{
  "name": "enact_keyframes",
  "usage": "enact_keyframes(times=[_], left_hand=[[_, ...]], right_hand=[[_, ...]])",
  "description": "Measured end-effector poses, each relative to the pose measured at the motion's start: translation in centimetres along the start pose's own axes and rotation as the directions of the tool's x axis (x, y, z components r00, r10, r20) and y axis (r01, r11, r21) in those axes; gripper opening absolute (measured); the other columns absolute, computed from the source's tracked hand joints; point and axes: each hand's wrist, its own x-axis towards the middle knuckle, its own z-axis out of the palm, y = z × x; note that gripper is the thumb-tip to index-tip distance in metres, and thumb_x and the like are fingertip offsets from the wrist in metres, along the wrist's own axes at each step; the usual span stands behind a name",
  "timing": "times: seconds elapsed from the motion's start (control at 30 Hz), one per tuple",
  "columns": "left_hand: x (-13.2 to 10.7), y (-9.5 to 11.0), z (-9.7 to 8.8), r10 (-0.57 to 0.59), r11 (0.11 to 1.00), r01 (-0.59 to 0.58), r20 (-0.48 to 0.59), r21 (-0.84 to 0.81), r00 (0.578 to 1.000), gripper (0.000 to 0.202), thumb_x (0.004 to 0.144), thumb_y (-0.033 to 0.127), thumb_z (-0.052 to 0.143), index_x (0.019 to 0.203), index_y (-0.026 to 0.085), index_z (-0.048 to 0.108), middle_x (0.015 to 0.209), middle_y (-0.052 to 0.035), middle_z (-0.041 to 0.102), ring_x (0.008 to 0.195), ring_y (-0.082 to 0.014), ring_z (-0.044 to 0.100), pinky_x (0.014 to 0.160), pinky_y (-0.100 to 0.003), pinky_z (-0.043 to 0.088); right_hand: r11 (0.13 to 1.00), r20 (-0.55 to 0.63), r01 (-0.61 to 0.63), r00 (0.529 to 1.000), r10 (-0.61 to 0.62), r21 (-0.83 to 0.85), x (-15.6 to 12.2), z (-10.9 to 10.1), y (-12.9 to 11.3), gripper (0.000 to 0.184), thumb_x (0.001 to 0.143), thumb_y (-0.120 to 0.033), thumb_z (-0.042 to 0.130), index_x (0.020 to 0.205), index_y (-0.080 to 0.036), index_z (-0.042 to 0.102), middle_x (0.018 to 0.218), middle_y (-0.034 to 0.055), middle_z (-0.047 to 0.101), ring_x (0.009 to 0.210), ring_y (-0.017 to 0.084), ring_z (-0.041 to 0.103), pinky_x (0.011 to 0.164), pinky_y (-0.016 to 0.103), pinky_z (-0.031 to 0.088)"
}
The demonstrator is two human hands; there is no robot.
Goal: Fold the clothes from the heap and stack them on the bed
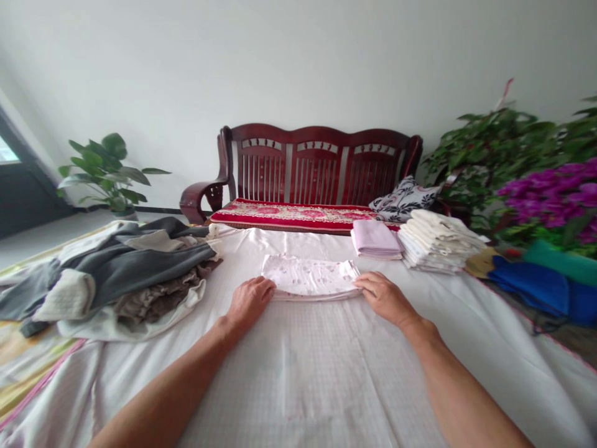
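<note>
A folded white cloth with small pink dots (308, 277) lies on the white checked sheet (308, 373) in front of me. My left hand (249, 299) grips its left end, fingers curled under the edge. My right hand (383, 295) holds the right end the same way, fingers tucked at the fold. Both forearms reach in from the bottom of the view.
A heap of grey, brown and white clothes (116, 274) lies at the left. A folded lilac cloth (375, 238) and a stack of cream cloths (438, 247) sit at the back right. Beyond stand a red wooden bench (317, 168), plants (494, 149), purple flowers (555, 193) and blue fabric (536, 286).
</note>
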Motion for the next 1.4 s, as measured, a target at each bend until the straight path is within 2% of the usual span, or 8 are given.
enact_keyframes(times=[0.33,0.57,0.7,0.9,1.0,1.13,1.27,1.4], left_hand=[[0.2,0.5,-0.2,0.092,0.994,-0.092,0.006,0.063,0.996,0.017,0.097,0.035,0.059,0.098,0.024,0.072,0.094,-0.0041,0.072,0.089,-0.0207,0.067,0.083,-0.032,0.043],[0.3,1.1,0.0,0.157,0.984,-0.156,-0.009,0.087,0.988,0.023,0.091,0.042,0.068,0.106,0.023,0.070,0.097,-0.0051,0.072,0.091,-0.0237,0.067,0.084,-0.036,0.042],[0.4,1.6,0.1,0.110,0.989,-0.107,-0.016,0.102,0.994,0.018,0.095,0.038,0.063,0.101,0.023,0.070,0.096,-0.0055,0.072,0.090,-0.0223,0.067,0.085,-0.035,0.041],[0.5,1.8,0.4,0.124,0.983,-0.115,-0.055,0.145,0.991,0.020,0.093,0.038,0.064,0.107,0.024,0.068,0.102,-0.0065,0.072,0.095,-0.0250,0.065,0.088,-0.039,0.041],[0.5,1.8,0.6,0.171,0.975,-0.159,-0.072,0.155,0.983,0.021,0.090,0.026,0.065,0.111,0.025,0.067,0.108,-0.0067,0.070,0.099,-0.0264,0.062,0.090,-0.041,0.040],[0.3,1.6,0.6,0.209,0.965,-0.197,-0.058,0.171,0.976,0.030,0.089,0.009,0.053,0.111,0.024,0.066,0.106,-0.0066,0.068,0.099,-0.0253,0.060,0.089,-0.040,0.041],[-0.2,1.1,0.3,0.217,0.964,-0.210,-0.026,0.163,0.976,0.031,0.087,0.005,0.048,0.103,0.023,0.067,0.099,-0.0068,0.067,0.094,-0.0247,0.060,0.085,-0.039,0.042],[-0.4,0.7,0.2,0.220,0.967,-0.215,-0.017,0.137,0.975,0.033,0.083,0.002,0.049,0.101,0.023,0.067,0.096,-0.0068,0.068,0.093,-0.0245,0.059,0.084,-0.038,0.042]], right_hand=[[0.988,-0.019,-0.149,0.989,0.148,-0.041,0.4,0.5,-0.1,0.029,0.090,-0.019,0.050,0.103,-0.028,0.074,0.102,0.0048,0.074,0.096,0.022,0.070,0.085,0.035,0.057],[0.980,-0.224,-0.192,0.958,0.178,-0.045,1.5,1.2,-0.6,0.029,0.091,-0.020,0.045,0.102,-0.025,0.072,0.103,0.0071,0.075,0.099,0.024,0.070,0.089,0.036,0.055],[0.979,-0.278,-0.199,0.943,0.181,-0.040,2.2,1.2,-1.0,0.029,0.091,-0.019,0.045,0.103,-0.025,0.072,0.104,0.0069,0.075,0.101,0.024,0.070,0.091,0.036,0.054],[0.957,-0.328,-0.254,0.900,0.287,0.142,3.2,1.6,-1.7,0.026,0.091,-0.023,0.045,0.099,-0.023,0.070,0.099,0.0079,0.074,0.087,0.023,0.071,0.085,0.036,0.057],[0.937,-0.334,-0.283,0.880,0.338,0.203,3.5,1.7,-1.9,0.025,0.090,-0.025,0.047,0.099,-0.022,0.069,0.098,0.0075,0.074,0.084,0.022,0.070,0.082,0.035,0.057],[0.962,-0.312,-0.220,0.914,0.261,0.163,3.1,1.3,-1.6,0.022,0.087,-0.022,0.048,0.092,-0.024,0.069,0.096,0.0064,0.074,0.095,0.023,0.068,0.090,0.038,0.054],[0.987,-0.226,-0.102,0.966,0.128,0.123,1.7,0.9,-1.2,0.022,0.083,-0.015,0.048,0.085,-0.024,0.068,0.095,0.0062,0.072,0.095,0.023,0.068,0.089,0.036,0.054],[0.995,-0.204,-0.067,0.975,0.082,0.077,0.9,0.9,-1.1,0.028,0.078,-0.008,0.046,0.083,-0.024,0.069,0.095,0.0053,0.071,0.093,0.022,0.069,0.085,0.034,0.055]])
